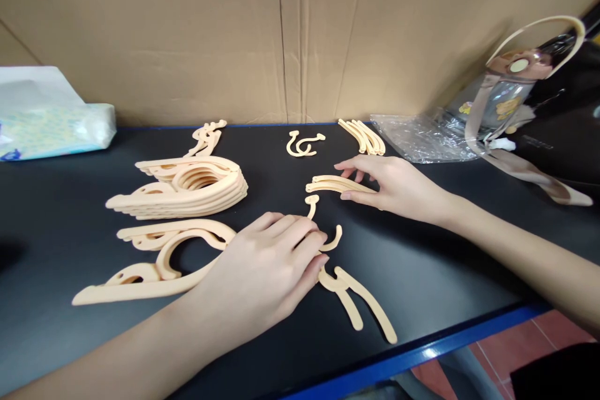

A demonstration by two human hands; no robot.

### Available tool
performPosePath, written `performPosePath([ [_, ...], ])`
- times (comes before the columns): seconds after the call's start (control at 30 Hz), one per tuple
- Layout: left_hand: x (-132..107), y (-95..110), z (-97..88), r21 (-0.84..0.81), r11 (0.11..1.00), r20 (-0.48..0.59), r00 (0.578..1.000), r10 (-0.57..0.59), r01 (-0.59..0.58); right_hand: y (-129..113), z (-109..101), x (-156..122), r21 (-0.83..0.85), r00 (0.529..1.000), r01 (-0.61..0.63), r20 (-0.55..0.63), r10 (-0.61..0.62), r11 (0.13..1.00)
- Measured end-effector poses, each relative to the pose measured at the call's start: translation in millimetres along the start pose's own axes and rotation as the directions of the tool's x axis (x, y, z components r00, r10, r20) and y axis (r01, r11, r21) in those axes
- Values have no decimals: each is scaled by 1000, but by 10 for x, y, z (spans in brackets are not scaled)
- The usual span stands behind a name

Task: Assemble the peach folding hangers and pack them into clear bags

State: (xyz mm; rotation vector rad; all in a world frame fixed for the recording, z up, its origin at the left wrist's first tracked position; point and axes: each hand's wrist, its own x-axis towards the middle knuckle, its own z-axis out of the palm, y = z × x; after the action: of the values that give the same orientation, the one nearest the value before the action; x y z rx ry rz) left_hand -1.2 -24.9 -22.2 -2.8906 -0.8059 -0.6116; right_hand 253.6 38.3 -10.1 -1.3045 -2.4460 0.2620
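Observation:
On the black table [56, 225] lie peach plastic hanger parts. My left hand [267, 269] is closed, its fingertips pressing on a hook piece [335, 240] joined to a forked piece [360, 300] near the front edge. A large hanger body [154, 262] runs under that hand to the left. My right hand [394, 184] pinches the end of two thin curved strips [328, 185] at mid-table, thumb below and fingers above.
A stack of hanger bodies [187, 190] sits at left-centre, with small curly pieces [206, 137] behind it. Loose hooks [304, 144] and more curved strips [365, 136] lie near the cardboard wall [281, 31]. A tissue pack [47, 128] is far left, a clear bag [417, 137] and a bottle [506, 94] far right.

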Motion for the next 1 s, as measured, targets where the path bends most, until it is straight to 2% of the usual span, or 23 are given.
performPosePath([
  [0.1, -4, 1, 1, -6, 1000, -5, 1000, -1, 1, -6, 55, 1, 53, 1000, 4, -20, -3, 999],
  [0.3, 12, 4, 12, -5, 1000, -6, 1000, 2, -2, 26, 109, 16, 111, 995, 88, -51, -83, 990],
  [0.57, -13, 15, 3, -35, 999, 13, 999, -36, 36, 3, 120, 8, 39, 991, 125, -57, -123, 991],
  [0.7, -16, 7, -26, -125, 988, 5, 996, -94, 94, 5, 91, 2, 27, 989, 143, -52, -141, 989],
  [0.8, 6, -28, -58, -172, 976, -13, 991, -135, 131, -20, 28, -11, 17, 974, 223, -50, -222, 975],
  [0.87, 24, -62, -75, -106, 986, -41, 990, -134, 129, -77, -10, -34, 2, 944, 328, -41, -328, 945],
  [1.0, 40, -118, -79, 171, 980, -58, 994, -94, 103, -240, -33, -94, -6, 868, 495, 49, -494, 869],
])
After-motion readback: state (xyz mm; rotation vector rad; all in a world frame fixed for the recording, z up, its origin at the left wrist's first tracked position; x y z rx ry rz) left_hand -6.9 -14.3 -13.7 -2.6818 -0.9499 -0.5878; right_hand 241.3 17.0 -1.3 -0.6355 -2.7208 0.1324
